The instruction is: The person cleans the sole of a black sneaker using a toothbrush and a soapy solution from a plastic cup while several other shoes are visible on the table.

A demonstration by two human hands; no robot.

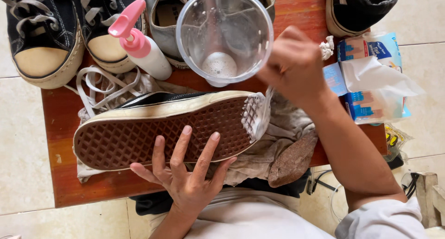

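I see my right hand (294, 67) closed around a blurred brush (265, 110) at the foamy toe of the shoe (162, 127), which lies sole-up on a rag. My left hand (185, 174) presses spread, open fingers flat on that sole. Just right of the grip sits a blue-and-white tissue pack (371, 76) at the table's edge; left of it stand a clear cup (225, 35) and a pink-topped pump bottle (141, 44), crowding the space.

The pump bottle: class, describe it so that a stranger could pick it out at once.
Start at the red-brown wooden table. Behind the upturned brown waffle-patterned shoe sole, left of the clear plastic cup, lies the white plastic bottle with a pink pump top. Nothing else there is pink.
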